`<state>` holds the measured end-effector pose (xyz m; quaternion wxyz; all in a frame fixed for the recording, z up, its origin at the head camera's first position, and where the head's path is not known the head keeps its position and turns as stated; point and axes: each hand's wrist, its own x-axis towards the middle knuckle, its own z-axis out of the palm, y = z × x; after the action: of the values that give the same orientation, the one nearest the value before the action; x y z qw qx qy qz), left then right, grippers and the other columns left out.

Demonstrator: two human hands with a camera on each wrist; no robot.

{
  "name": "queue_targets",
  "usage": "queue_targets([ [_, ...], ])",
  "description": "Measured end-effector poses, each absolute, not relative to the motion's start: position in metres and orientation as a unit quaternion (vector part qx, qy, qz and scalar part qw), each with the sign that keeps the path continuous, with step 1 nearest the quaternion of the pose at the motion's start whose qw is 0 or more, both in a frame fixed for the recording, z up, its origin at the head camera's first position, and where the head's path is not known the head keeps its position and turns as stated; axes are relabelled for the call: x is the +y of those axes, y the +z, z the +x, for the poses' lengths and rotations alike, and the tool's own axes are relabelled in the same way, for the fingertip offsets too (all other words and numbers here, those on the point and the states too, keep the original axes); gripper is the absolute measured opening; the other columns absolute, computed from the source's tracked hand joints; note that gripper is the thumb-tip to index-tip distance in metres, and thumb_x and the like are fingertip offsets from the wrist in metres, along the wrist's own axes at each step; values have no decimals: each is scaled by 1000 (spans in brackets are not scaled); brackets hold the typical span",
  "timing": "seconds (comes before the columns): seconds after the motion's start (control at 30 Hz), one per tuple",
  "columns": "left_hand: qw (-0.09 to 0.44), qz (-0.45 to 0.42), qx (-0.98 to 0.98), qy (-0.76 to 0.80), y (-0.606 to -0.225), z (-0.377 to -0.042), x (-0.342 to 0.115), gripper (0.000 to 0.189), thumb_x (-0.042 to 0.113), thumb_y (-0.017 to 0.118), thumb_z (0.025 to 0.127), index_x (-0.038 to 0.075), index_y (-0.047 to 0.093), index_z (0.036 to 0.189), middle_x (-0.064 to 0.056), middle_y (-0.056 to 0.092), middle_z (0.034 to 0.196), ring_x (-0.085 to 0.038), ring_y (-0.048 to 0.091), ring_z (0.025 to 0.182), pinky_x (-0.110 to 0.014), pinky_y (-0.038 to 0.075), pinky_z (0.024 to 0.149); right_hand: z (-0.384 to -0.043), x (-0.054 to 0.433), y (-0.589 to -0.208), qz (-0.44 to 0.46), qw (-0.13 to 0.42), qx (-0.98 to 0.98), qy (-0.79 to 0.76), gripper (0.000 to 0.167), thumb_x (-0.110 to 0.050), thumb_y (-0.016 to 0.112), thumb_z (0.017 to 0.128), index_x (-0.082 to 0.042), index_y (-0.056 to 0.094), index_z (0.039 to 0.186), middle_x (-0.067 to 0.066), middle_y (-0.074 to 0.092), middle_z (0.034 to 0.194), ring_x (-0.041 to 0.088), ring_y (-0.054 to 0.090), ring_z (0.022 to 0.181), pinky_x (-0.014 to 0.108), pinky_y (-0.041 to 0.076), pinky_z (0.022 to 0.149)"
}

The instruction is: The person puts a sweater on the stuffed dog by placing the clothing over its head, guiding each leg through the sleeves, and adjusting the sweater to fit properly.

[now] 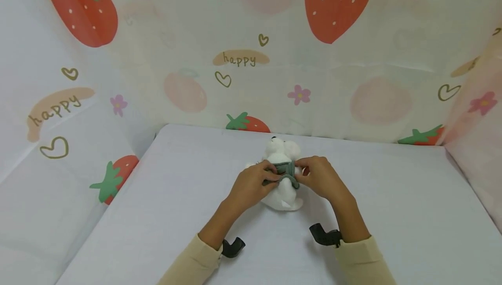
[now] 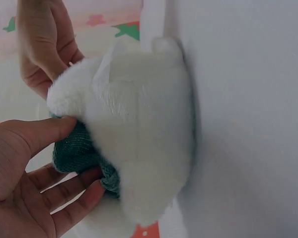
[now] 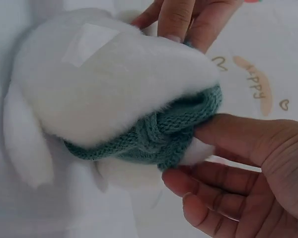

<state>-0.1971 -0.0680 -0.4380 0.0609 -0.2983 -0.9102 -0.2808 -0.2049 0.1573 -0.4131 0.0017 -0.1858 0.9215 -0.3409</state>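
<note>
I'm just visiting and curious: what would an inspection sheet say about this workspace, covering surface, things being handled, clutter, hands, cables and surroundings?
Surface: white tabletop, looking smooth.
Things being handled: white plush toy resting on it, with a green knitted garment on its body.
Clutter: nothing seen.
Left hand: thumb and fingers grip the garment.
Right hand: pinches the garment's edge on the other side.
Wrists: one black device on the left, another on the right.
Cables: nothing seen.
Surroundings: pale backdrop printed with strawberries, hearts, flowers and "happy".

left hand (image 1: 252, 183) partly hides the green garment (image 1: 288, 170); sleeves (image 1: 193, 262) cut off.
</note>
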Motion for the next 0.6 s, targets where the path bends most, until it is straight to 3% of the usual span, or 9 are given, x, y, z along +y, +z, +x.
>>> queue_targets([
  [0.27, 65, -302, -913, -268, -438, -197, -69, 22, 19, 77, 92, 10, 79, 112, 1, 67, 114, -20, 67, 103, -35, 55, 84, -205, 146, -419, -145, 14, 937, -317, 30, -9, 74, 88, -1, 73, 117, 7, 73, 98, 18, 62, 80, 31, 49, 60],
  [0.6, 97, -309, -918, -228, -428, -202, -80, 14, 19, 80, 89, 14, 82, 102, 7, 69, 106, -13, 68, 95, -30, 56, 76, -206, 136, -427, -114, -19, 925, -363, 18, -6, 69, 84, 1, 64, 101, 11, 68, 90, 21, 57, 73, 33, 47, 62],
])
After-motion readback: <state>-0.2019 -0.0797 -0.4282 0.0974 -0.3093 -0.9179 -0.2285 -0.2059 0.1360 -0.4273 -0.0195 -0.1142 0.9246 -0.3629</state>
